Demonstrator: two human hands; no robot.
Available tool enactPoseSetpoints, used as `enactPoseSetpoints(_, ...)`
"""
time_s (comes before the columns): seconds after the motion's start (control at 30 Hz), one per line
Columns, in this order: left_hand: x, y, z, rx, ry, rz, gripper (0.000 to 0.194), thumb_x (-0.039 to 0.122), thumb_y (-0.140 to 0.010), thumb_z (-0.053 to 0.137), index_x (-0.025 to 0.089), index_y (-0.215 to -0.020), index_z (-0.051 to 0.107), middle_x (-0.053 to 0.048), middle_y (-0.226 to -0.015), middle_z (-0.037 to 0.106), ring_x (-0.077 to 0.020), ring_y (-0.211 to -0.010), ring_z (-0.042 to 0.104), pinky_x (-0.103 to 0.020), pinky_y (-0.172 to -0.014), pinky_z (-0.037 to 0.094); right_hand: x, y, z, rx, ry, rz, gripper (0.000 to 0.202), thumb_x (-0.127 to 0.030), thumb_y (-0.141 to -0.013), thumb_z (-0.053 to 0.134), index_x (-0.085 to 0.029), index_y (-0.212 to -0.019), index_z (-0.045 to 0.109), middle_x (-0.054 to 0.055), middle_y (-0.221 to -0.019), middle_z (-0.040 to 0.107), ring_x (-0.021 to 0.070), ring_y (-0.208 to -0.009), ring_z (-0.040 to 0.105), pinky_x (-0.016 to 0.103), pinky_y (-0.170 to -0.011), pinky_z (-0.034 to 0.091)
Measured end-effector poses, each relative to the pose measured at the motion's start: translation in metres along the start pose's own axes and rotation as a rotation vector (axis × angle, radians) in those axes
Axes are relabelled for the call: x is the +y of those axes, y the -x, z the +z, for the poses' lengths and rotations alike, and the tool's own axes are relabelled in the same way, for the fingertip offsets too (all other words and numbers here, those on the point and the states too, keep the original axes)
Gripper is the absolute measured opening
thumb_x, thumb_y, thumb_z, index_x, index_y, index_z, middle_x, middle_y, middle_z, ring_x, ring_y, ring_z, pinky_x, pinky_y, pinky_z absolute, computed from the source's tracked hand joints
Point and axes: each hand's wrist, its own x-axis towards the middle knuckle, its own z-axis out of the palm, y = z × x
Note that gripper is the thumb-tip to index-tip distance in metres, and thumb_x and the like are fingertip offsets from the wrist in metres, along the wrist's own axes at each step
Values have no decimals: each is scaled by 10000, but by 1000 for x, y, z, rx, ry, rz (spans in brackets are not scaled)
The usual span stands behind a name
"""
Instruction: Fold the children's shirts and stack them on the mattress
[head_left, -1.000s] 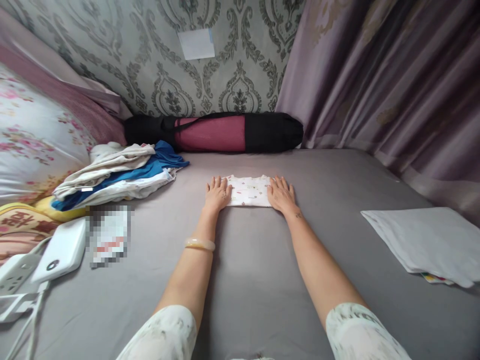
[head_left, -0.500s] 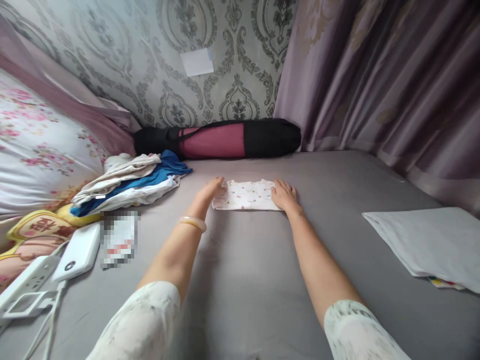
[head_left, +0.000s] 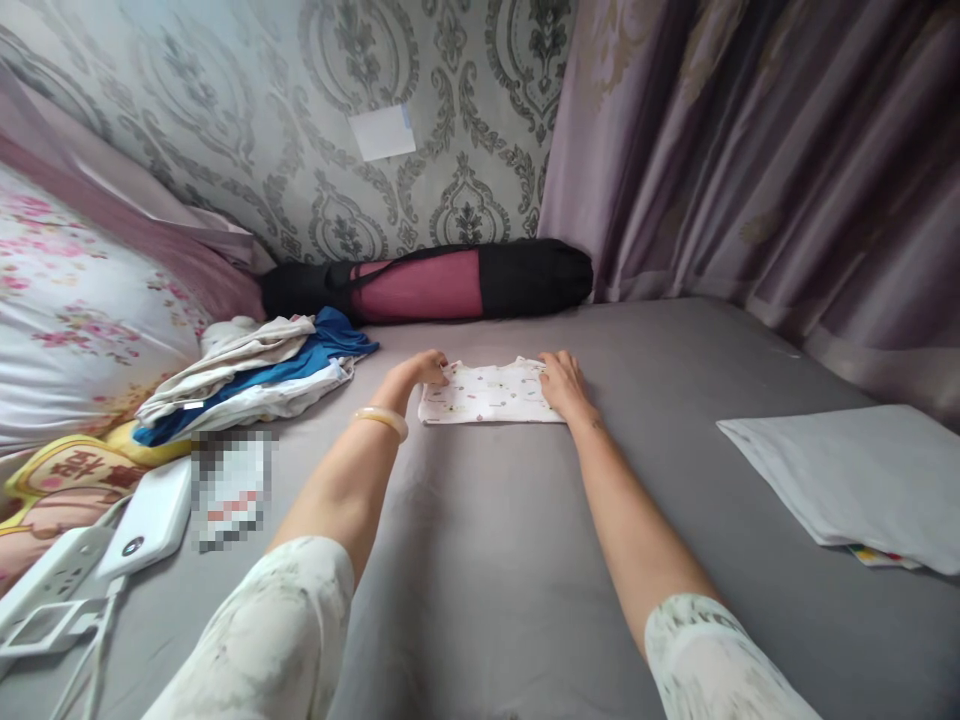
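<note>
Cloth (head_left: 486, 393) | left hand (head_left: 429, 367) at 10 o'clock, right hand (head_left: 566, 388) at 3 o'clock | fingers curled, cannot tell whether pinching | press evenly, edges square

Gray sheet (head_left: 480, 560) beneath printed cloth (head_left: 491, 394), clothes (head_left: 247, 375), bag (head_left: 427, 284)
</note>
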Motion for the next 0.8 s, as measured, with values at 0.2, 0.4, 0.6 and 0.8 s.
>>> enactPoseSetpoints(0.2,-3,7,2,34,14,16,381,303,-691,647,165,-1042,692,-76,-997,713,-229,-906,641,-273,-785,483,2,-3,0,-5,-41,-8,364,-151,-909,461,-170,-1244,603,142,-1205,545,265,-1154,494,355,-952,400)
enactPoseSetpoints(0.4,-9,23,1,63,148,95,413,349,-688,612,158,-1053,647,-45,-970,699,-196,-863,619,-240,-723,464,3,-2,-5,3,-95,-2,266,-177,-898,509,-194,-1109,671,121,-1185,561,253,-1131,518,354,-951,411)
enactPoseSetpoints(0.6,-7,47,-17,106,384,183,322,400,-634,641,170,-859,632,3,-775,626,-173,-737,568,-247,-634,399,2,-4,-32,-42,-244,-22,244,-169,-875,528,-183,-1079,661,107,-1140,647,237,-1048,581,339,-901,430)
enactPoseSetpoints(0.8,-8,61,-32,130,616,229,262,369,-639,653,174,-805,596,26,-710,562,-146,-677,526,-242,-604,356,6,-3,-63,14,-505,-49,207,-189,-799,571,-162,-973,680,43,-877,703,173,-777,612,265,-719,446)
